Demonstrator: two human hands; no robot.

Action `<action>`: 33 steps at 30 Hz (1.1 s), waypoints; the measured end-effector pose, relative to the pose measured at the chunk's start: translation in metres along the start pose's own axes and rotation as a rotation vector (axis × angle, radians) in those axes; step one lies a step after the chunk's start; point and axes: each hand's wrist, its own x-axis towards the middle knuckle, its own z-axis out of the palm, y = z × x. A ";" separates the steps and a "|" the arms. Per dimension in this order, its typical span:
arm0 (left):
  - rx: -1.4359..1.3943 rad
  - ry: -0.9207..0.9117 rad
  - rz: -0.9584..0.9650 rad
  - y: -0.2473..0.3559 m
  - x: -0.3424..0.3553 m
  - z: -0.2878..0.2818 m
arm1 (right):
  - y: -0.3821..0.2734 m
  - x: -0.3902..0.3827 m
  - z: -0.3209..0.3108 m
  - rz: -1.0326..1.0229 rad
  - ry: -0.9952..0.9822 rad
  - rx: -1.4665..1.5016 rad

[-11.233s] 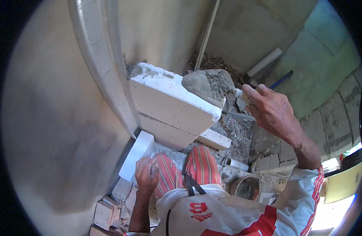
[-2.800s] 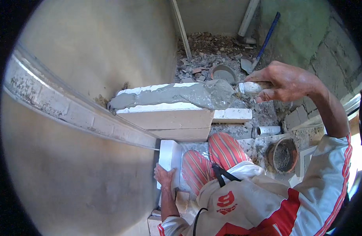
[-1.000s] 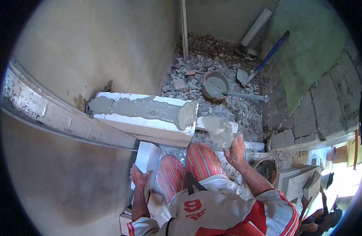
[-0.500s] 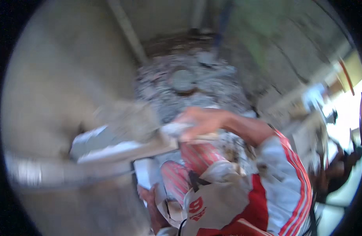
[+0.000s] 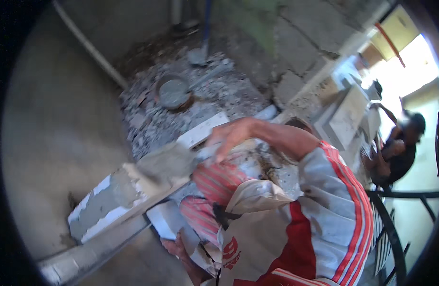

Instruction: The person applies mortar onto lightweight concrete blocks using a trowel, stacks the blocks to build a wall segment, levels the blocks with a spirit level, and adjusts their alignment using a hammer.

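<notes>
My right hand [image 5: 229, 138] is closed around what looks like a trowel [image 5: 168, 160]; its grey blade is blurred and the handle mostly hidden by my fingers. The blade lies over a low row of pale blocks [image 5: 145, 205], whose top is spread with wet grey mortar [image 5: 98, 202]. Lower down, my left hand [image 5: 176, 245] grips the edge of a white block [image 5: 164, 219] beside my striped trouser leg [image 5: 219, 183]. Some of that hand's fingers are out of sight under the block. A white slab [image 5: 202, 129] lies just beyond my right hand.
A round pan of grey mortar [image 5: 173, 93] sits on rubble [image 5: 219, 93] ahead, near a blue-handled shovel [image 5: 198, 56]. A pipe [image 5: 88, 47] leans at the left wall. Pale boards [image 5: 346, 119] stand right; beyond them another person [image 5: 400, 152] crouches near a black metal frame [image 5: 388, 229].
The view has swung, shifting the scene leftward and tilting it. My right hand and the trowel stay over the block row; my left hand still holds the white block.
</notes>
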 end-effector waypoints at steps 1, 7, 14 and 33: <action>0.020 -0.091 -0.119 0.021 0.005 0.001 | 0.020 -0.009 -0.005 0.024 0.072 -0.112; 0.189 0.040 -0.105 -0.017 -0.003 0.003 | 0.055 -0.011 -0.014 0.290 0.405 -0.083; 0.158 0.105 0.014 -0.006 0.001 -0.002 | 0.086 0.093 -0.073 0.482 0.653 0.027; 0.372 -0.115 -0.677 0.042 -0.016 -0.017 | 0.247 0.239 -0.144 0.219 0.844 0.053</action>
